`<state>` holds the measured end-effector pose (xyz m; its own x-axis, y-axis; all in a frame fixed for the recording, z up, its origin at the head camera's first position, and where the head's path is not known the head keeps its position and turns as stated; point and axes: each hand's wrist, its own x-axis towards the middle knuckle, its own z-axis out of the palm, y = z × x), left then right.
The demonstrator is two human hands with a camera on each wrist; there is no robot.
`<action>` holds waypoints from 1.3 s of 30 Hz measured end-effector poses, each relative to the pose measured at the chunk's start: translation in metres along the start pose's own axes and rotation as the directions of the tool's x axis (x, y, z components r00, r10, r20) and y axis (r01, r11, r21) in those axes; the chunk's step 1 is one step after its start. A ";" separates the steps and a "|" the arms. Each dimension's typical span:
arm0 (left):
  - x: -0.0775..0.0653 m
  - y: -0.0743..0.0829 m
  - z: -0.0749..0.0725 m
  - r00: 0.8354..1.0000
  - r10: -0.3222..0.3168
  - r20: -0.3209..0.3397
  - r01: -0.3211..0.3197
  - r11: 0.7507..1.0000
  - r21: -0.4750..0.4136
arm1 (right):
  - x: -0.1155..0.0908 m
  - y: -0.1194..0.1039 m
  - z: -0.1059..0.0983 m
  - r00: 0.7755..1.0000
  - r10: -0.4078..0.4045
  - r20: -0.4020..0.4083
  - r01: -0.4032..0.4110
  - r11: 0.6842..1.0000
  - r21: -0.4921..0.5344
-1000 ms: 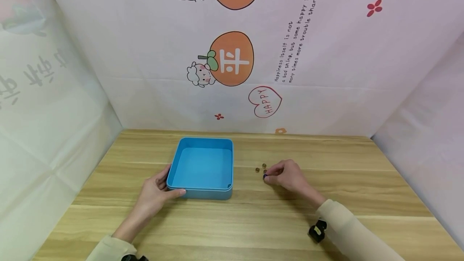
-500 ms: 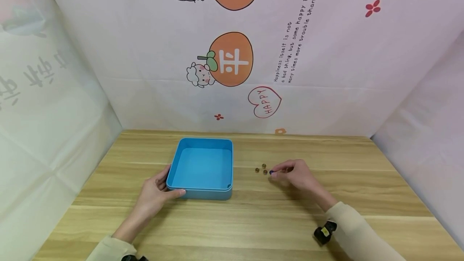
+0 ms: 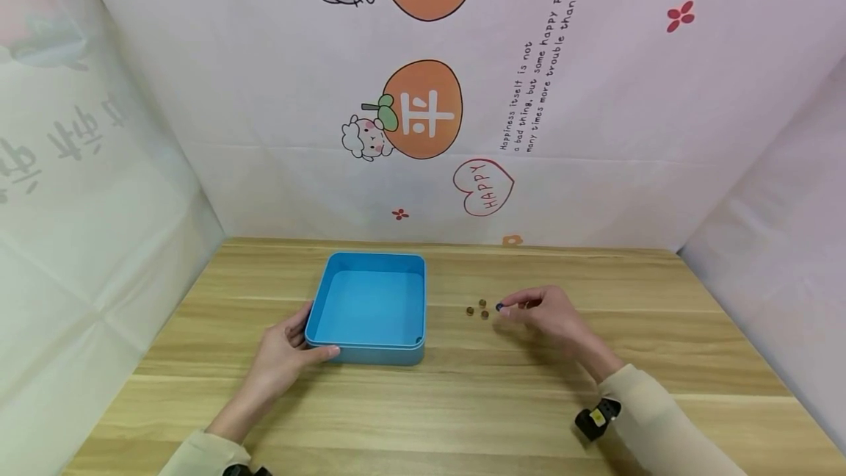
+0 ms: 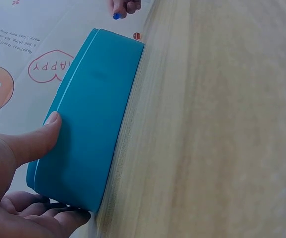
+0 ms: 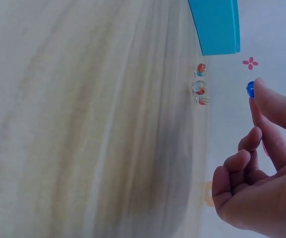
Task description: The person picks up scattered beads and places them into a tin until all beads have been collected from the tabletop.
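A: How is the blue marble (image 5: 251,89) held?

B: It is pinched by the right grip (image 3: 547,314), between thumb and forefinger, clear of the tabletop (image 3: 476,417).

A: And how is that best done?

B: Firmly but gently; so small and smooth a ball could probably be squeezed out by hard pressure.

A: What else is found nearby?

B: Three clear marbles (image 5: 199,88) are seen on the tabletop, just left of that grip. Farther left, the open blue box (image 3: 377,355) is held at its near left corner by the left grip (image 3: 280,351) (a small dark thing in its near right corner cannot be identified).

A: Any obstacles?

B: Leftward, those three could be knocked, and the box's wall would have to be cleared.
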<state>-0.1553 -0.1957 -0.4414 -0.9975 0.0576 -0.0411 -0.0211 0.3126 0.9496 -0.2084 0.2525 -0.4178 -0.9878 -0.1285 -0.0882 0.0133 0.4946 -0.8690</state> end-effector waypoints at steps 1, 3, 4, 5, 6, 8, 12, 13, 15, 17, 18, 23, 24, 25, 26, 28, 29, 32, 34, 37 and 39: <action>0.000 0.000 0.000 1.000 0.000 0.001 0.000 1.000 -0.001 | 0.000 -0.001 0.000 1.000 0.002 0.000 -0.002 1.000 0.007; 0.000 0.000 0.000 1.000 0.000 0.001 0.000 1.000 -0.001 | 0.000 -0.003 -0.001 1.000 0.005 -0.001 -0.005 1.000 0.013; 0.000 0.000 0.000 1.000 -0.002 0.002 0.002 1.000 -0.002 | 0.000 -0.004 -0.001 1.000 0.004 -0.002 -0.004 1.000 0.012; 0.000 0.000 0.000 1.000 -0.005 0.002 0.005 1.000 -0.003 | 0.000 -0.005 -0.002 1.000 0.002 -0.002 -0.002 1.000 0.010; 0.000 0.000 0.000 1.000 -0.007 0.002 0.007 1.000 -0.003 | 0.000 -0.007 -0.002 1.000 0.000 -0.003 0.000 1.000 0.009; 0.000 0.000 0.000 1.000 -0.011 0.002 0.011 1.000 -0.002 | 0.001 -0.010 -0.002 1.000 -0.009 -0.004 0.009 1.000 0.001; 0.000 0.000 0.000 1.000 -0.016 0.003 0.016 1.000 -0.002 | 0.003 -0.015 -0.002 1.000 -0.025 -0.008 0.025 1.000 -0.015; 0.000 0.000 0.000 1.000 -0.016 0.002 0.016 1.000 -0.002 | 0.004 -0.016 -0.002 1.000 -0.027 -0.009 0.027 0.999 -0.019; 0.001 0.000 0.000 1.000 -0.016 0.003 0.016 1.000 -0.002 | 0.004 -0.018 -0.001 1.000 -0.021 -0.008 0.021 1.000 -0.017; 0.001 0.001 0.000 1.000 -0.014 0.005 0.014 1.000 0.001 | 0.005 -0.019 -0.001 1.000 -0.018 -0.005 0.018 1.000 -0.007; 0.001 0.001 0.000 1.000 -0.012 0.006 0.012 1.000 0.003 | 0.005 -0.020 -0.001 1.000 -0.017 -0.002 0.017 1.000 -0.001; 0.001 0.001 0.000 1.000 -0.018 0.006 0.018 1.000 0.002 | 0.009 -0.025 -0.002 1.000 -0.025 0.006 0.025 1.000 0.012; 0.001 0.001 0.000 1.000 -0.020 0.005 0.020 1.000 0.000 | 0.010 -0.026 -0.002 1.000 -0.028 0.007 0.028 1.000 0.010; 0.001 0.001 0.000 1.000 -0.023 0.004 0.023 1.000 -0.003 | 0.011 -0.027 -0.002 0.999 -0.032 0.006 0.031 0.999 0.009; 0.001 0.001 0.000 1.000 -0.025 0.003 0.025 1.000 -0.005 | 0.012 -0.029 -0.002 0.999 -0.034 0.008 0.034 0.999 0.009; 0.001 0.001 0.000 1.000 -0.027 0.001 0.027 1.000 -0.007 | 0.013 -0.032 -0.001 0.999 -0.035 0.013 0.034 0.999 0.009; 0.001 0.001 0.000 1.000 -0.027 0.000 0.027 1.000 -0.007 | 0.013 -0.034 -0.001 0.999 -0.034 0.016 0.033 0.999 0.010; 0.001 0.001 0.000 1.000 -0.030 -0.003 0.030 1.000 -0.002 | 0.015 -0.039 0.000 0.999 -0.026 0.023 0.026 1.000 0.005; 0.001 0.000 0.000 0.999 -0.032 -0.005 0.032 0.999 0.001 | 0.017 -0.043 0.001 0.999 -0.030 0.029 0.030 1.000 0.001; 0.001 0.000 0.000 0.999 -0.033 -0.004 0.033 0.999 0.001 | 0.019 -0.047 0.003 0.998 -0.047 0.041 0.047 0.999 -0.002; 0.001 0.000 0.000 1.000 -0.030 -0.002 0.030 1.000 0.000 | 0.020 -0.050 0.005 0.997 -0.059 0.051 0.059 0.998 0.002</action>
<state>-0.1562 -0.1956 -0.4411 -0.9965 0.0463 -0.0694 -0.0514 0.3139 0.9481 -0.2280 0.2209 -0.3783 -0.9777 -0.2009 -0.0616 -0.0446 0.4847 -0.8736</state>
